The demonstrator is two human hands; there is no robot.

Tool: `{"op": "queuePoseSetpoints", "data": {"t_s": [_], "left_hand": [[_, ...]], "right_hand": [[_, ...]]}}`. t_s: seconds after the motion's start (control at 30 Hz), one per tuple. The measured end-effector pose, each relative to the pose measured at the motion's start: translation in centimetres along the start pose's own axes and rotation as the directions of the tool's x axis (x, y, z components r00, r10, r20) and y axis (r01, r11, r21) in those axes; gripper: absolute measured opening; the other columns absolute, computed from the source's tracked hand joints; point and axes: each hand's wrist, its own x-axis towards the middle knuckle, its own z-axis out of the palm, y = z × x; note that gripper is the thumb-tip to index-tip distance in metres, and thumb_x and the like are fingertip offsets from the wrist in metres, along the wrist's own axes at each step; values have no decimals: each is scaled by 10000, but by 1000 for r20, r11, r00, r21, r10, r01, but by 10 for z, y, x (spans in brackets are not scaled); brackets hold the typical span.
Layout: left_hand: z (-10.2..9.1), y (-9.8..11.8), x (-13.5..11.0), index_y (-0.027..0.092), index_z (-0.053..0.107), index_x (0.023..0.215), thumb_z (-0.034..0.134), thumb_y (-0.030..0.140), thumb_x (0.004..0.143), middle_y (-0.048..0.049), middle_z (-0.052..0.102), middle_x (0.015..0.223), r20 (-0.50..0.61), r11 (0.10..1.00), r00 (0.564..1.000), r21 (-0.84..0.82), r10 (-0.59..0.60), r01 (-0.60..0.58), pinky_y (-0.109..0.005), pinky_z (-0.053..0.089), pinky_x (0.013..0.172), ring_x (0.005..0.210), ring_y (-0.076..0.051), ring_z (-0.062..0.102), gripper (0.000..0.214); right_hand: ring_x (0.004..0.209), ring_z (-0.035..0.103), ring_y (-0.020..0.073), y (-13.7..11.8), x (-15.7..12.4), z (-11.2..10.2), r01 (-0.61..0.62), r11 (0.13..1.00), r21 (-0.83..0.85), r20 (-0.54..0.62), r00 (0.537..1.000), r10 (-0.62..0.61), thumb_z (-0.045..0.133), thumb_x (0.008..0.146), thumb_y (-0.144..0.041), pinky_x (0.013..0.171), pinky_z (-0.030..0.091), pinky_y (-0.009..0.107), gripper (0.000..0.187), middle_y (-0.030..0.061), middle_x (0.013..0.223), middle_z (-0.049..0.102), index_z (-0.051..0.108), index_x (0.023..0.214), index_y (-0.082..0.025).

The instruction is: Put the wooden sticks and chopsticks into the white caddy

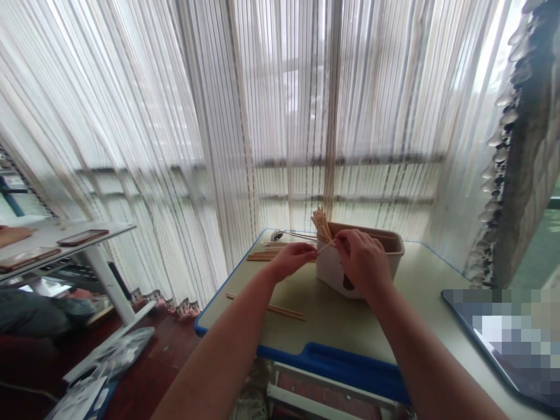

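Note:
My left hand (292, 258) and my right hand (364, 261) are both pinched on one thin wooden stick (326, 245), held between them just in front of a white bin (332, 269) with a brown rim. A bundle of sticks (322, 224) stands upright in the bin's left end. A pair of sticks (280, 310) lies on the table in front of my left forearm. More sticks (265, 255) lie in a flat pile behind my left hand. All this rests on a pale table (332, 326) with a blue edge.
A tablet or screen (503, 344) lies at the table's right. Sheer curtains (245, 116) hang close behind the table. A white shelf (61, 236) with flat objects stands at left. A small silvery object (277, 235) sits at the table's far edge.

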Motion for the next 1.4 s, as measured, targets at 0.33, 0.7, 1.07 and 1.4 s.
{"op": "queuePoseSetpoints", "data": {"t_s": [0.33,0.7,1.07,1.4], "left_hand": [[3,5,-2,142,703,872,687,478,714,-54,692,894,30,999,999,-35,-30,31,-337,452,897,922,-188,608,372],[2,2,-1,142,703,848,695,474,709,-51,684,869,23,998,999,-47,-36,37,-338,446,894,903,-186,610,360],[6,14,-4,131,694,825,719,441,695,-40,671,803,-8,989,1000,-147,-3,2,-327,424,843,808,-162,574,336],[4,2,0,149,703,854,697,474,700,-41,661,798,-52,993,998,-109,-46,40,-304,424,758,766,-155,570,359]], "right_hand": [[766,559,202,2,0,1,-177,949,259,-110,971,211,402,905,-334,700,396,317,194,87,851,617,525,877,-187],[737,599,182,3,1,-4,-268,863,429,-194,905,378,443,890,-373,713,431,323,194,66,819,649,496,959,-200],[665,584,145,-5,0,-4,-123,840,529,-52,983,176,544,841,-390,637,450,275,193,24,783,661,595,869,-206],[737,580,152,-4,0,-5,-69,879,471,-354,899,260,473,888,-287,718,452,311,107,48,818,642,521,870,-192]]}}
